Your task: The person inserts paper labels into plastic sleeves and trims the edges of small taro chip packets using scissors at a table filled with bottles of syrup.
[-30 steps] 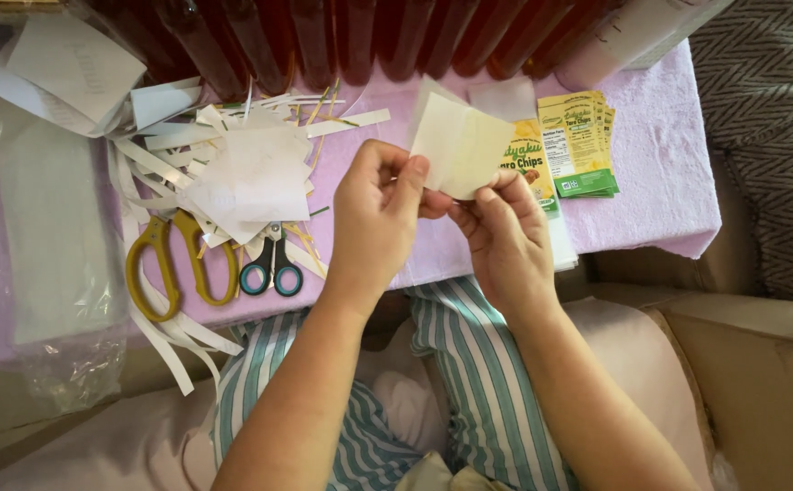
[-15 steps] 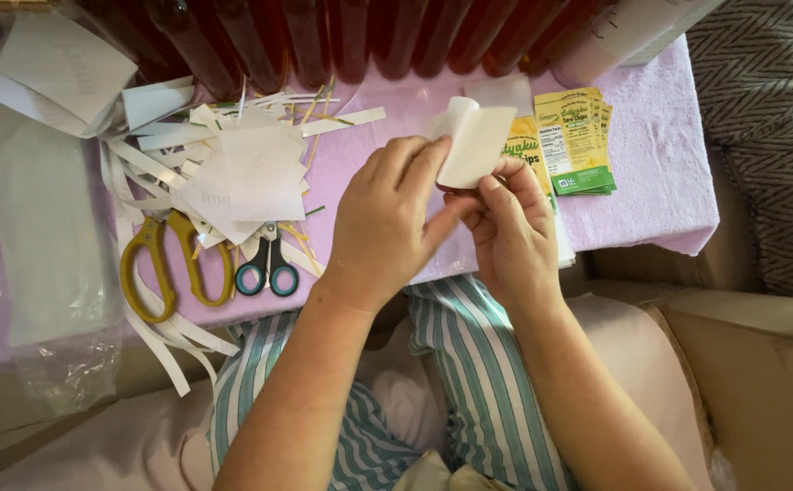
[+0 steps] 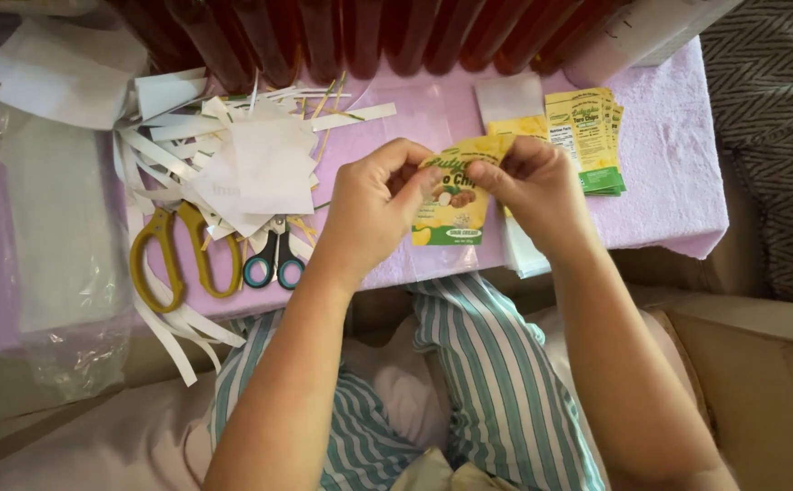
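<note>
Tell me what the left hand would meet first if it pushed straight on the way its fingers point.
The left hand points up-right, pinching the yellow-and-green printed label. Going on, it would probably meet the right hand's fingertips first, since they grip the same label's top edge; depth is unclear.

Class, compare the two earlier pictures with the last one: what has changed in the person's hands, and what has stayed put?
The label has been turned over: earlier its blank white back faced the camera, now its yellow printed front does. The left hand and right hand keep their grip on its top edge. The scissors, paper scraps and stacked labels stayed put.
</note>
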